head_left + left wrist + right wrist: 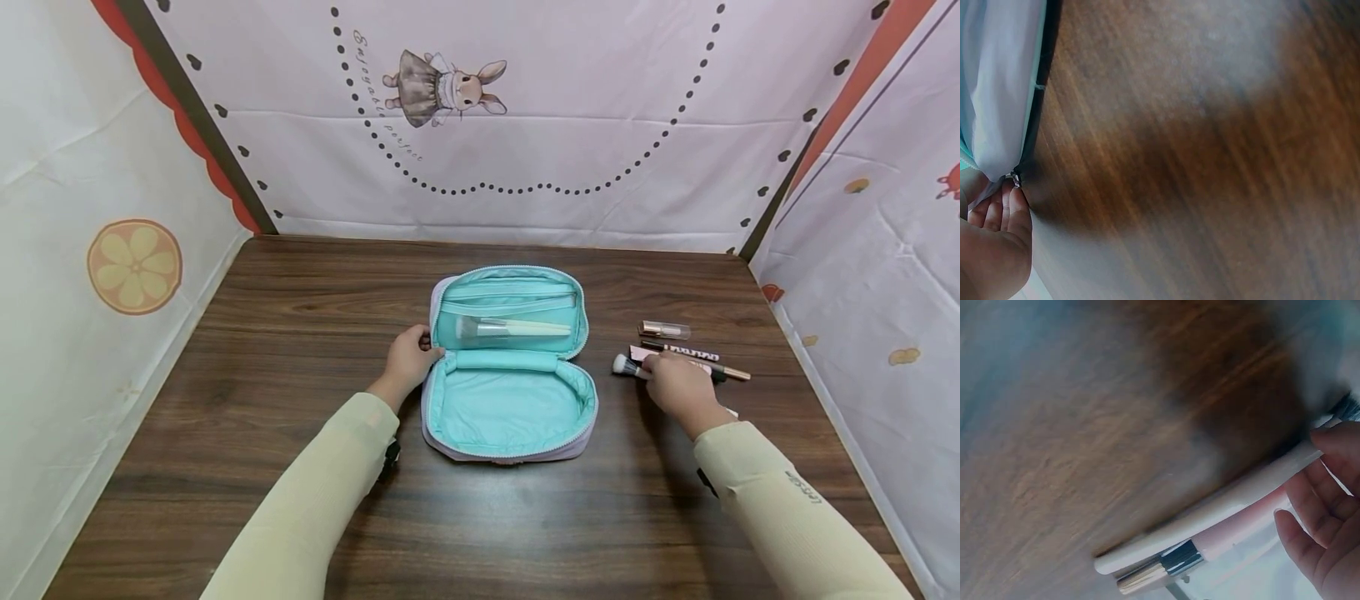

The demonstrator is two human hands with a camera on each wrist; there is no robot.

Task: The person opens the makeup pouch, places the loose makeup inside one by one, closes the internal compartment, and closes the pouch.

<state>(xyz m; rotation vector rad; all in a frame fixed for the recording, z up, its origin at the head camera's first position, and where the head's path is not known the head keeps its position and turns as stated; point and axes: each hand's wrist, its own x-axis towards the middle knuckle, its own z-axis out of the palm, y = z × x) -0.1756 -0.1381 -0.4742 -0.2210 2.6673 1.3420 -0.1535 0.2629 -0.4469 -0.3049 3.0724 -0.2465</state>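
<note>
An unzipped cosmetic bag (517,408), lilac outside and turquoise inside, lies spread on the table. One makeup brush (517,328) with a pale handle sits in its upper half, behind a clear panel. At the bag's left side, near the fold, my left hand (408,362) grips the edge; the left wrist view has its fingers (997,212) beside a small metal zipper piece (1016,179). My right hand (681,387) pinches a white-handled makeup brush (1210,512) between thumb and fingers, close to its bristles. Under and beside that hand lies a pink tube (1241,525).
Right of the bag, a lip gloss tube (665,330) with a gold cap and a slim patterned pencil-like item (697,354) lie beyond the right hand. A gold-tipped stick (735,373) pokes out past it. Printed fabric walls (525,150) bound the brown wooden table (315,333).
</note>
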